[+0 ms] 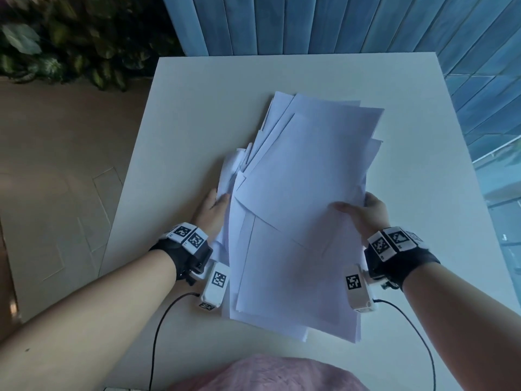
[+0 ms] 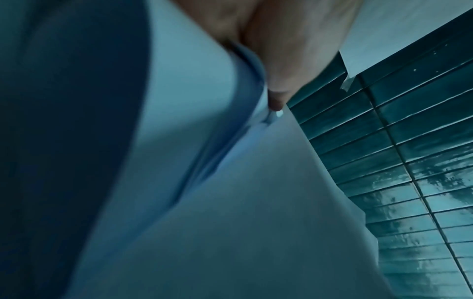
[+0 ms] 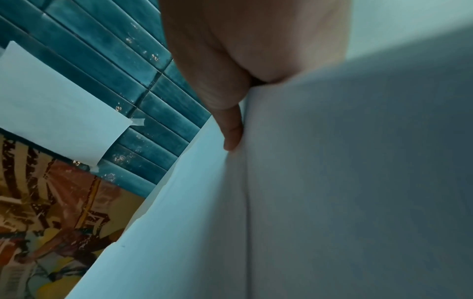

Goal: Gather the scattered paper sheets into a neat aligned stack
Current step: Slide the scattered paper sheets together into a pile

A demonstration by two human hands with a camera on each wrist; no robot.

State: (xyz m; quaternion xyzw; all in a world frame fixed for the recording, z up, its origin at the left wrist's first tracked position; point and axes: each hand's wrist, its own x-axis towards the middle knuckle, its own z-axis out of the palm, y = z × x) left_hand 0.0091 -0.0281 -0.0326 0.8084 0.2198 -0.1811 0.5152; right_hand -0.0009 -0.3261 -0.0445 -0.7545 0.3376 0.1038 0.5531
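A loose pile of white paper sheets [image 1: 298,210] lies fanned and askew in the middle of the white table [image 1: 183,114]. My left hand [image 1: 214,206] grips the pile's left edge, thumb on top and fingers hidden beneath. My right hand [image 1: 363,210] grips the right edge, its thumb lying across the top sheet. In the left wrist view my left hand [image 2: 276,60] pinches the bent paper sheets [image 2: 230,141]. The right wrist view shows my right hand [image 3: 230,91] against the underside of the paper sheets [image 3: 332,182].
Blue tiled wall [image 1: 310,24] runs behind the table and along its right side. Leafy plants [image 1: 70,46] stand at the back left over a tan floor [image 1: 50,165]. A pink garment [image 1: 267,373] shows at the near edge. Cables [image 1: 158,328] trail from both wrist cameras.
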